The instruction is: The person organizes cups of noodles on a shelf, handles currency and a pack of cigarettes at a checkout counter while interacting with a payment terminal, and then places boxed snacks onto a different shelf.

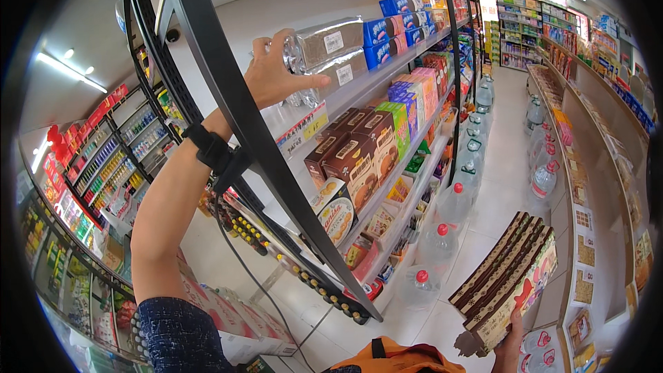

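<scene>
My left hand (282, 70) reaches past the black shelf post, fingers spread around the near end of two stacked packs in clear wrap (331, 44) that bear white labels. The thumb lies along the lower pack; whether the fingers grip is not certain. Blue biscuit boxes (383, 33) stand just beyond the packs on the same shelf. At the lower right, my right hand (510, 336) holds several long patterned brown and cream boxes (507, 280) in a stack, its thumb on the near side. Part of that hand is hidden behind the boxes.
Brown cartons (362, 166) and a round-pictured biscuit box (334, 212) fill the shelf below. A black metal shelf post (248, 114) stands beside my left forearm. Large water bottles (422, 280) line the floor along the shelf. Another shelf (585, 166) borders the aisle on the right.
</scene>
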A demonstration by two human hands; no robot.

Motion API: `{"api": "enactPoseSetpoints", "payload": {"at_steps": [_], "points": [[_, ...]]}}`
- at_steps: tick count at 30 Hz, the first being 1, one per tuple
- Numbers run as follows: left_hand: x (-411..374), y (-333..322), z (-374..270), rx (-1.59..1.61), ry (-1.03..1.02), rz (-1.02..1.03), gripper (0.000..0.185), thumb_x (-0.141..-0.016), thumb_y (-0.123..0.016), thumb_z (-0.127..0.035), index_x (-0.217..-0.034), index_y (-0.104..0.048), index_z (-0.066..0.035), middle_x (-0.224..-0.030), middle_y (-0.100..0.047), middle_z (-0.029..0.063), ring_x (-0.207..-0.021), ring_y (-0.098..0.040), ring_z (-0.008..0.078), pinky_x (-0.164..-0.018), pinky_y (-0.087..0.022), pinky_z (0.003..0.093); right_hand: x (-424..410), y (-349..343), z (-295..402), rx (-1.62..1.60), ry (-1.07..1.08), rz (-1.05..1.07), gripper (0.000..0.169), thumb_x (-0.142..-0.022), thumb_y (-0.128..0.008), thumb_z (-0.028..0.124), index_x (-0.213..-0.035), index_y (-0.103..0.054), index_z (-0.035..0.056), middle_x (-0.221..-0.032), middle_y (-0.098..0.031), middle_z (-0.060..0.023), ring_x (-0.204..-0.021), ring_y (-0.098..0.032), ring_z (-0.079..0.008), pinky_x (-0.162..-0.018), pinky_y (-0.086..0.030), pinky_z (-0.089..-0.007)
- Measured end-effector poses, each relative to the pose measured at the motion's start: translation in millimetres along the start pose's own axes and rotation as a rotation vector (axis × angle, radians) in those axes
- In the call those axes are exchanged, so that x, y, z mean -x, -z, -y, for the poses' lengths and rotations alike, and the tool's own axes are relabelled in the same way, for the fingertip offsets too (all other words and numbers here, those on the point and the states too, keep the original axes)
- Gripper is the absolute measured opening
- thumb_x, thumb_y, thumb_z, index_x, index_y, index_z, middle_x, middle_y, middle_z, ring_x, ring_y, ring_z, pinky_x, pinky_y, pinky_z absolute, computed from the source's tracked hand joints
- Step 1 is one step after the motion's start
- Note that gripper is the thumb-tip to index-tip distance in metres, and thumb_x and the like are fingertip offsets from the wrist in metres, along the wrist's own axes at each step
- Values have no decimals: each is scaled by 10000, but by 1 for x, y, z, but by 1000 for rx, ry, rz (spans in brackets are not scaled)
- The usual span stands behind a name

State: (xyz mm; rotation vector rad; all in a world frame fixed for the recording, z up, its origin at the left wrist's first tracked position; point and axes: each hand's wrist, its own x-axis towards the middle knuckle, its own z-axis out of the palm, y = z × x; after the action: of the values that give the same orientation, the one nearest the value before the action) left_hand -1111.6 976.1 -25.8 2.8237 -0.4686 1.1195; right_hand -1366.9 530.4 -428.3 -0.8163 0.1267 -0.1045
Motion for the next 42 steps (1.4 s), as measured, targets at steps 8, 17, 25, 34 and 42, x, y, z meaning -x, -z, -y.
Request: {"api": "enactPoseSetpoints", "payload": {"at_steps": [8, 17, 25, 34, 42], "points": [[8, -11, -18, 33, 120, -118, 1087, -575, -712, -720, -1336, -388, -15, -1182, -388, 330, -921, -602, 449, -654, -560, 411, 7, -8, 13, 6, -32, -15, 645, -853, -599, 452, -1307, -427, 27, -1182, -588, -107, -1029, -606, -235, -877, -501, -361], [8, -14, -21, 53, 155, -156, 1001, -691, -677, -648, -1351, -319, 14, -1115, -400, 286, -944, -560, 378, -690, -542, 381, 7, -13, 18, 63, -59, -37, 701, -811, -651, 477, -1291, -444, 10, -1150, -604, -103, -999, -614, -225, -857, -503, -352], [20, 4, 3, 15, 135, -256, 852, -708, -764, -463, -1308, -375, 0, -1042, -460, 262, -751, -607, 247, -487, -503, 292, 13, -6, 16, 114, -67, -55, 722, -793, -668, 464, -1292, -431, -1, -1149, -597, -119, -999, -614, -220, -858, -499, -344], [52, 23, -3, 448, -37, -236, 844, -735, -775, -311, -1307, -327, 119, -921, -655, 176, -848, -649, 198, -745, -520, 283, 13, 11, 11, 36, -41, -60, 616, -869, -591, 433, -1314, -431, 38, -1182, -592, -103, -1015, -611, -233, -875, -503, -360], [51, -3, -17, 393, 100, -512, 961, -759, -752, -413, -1381, -212, 83, -1048, -556, 185, -937, -581, 206, -827, -463, 287, 9, -9, 13, 87, -71, -74, 683, -818, -647, 465, -1271, -461, -11, -1143, -604, -115, -996, -614, -226, -865, -490, -346]]}}
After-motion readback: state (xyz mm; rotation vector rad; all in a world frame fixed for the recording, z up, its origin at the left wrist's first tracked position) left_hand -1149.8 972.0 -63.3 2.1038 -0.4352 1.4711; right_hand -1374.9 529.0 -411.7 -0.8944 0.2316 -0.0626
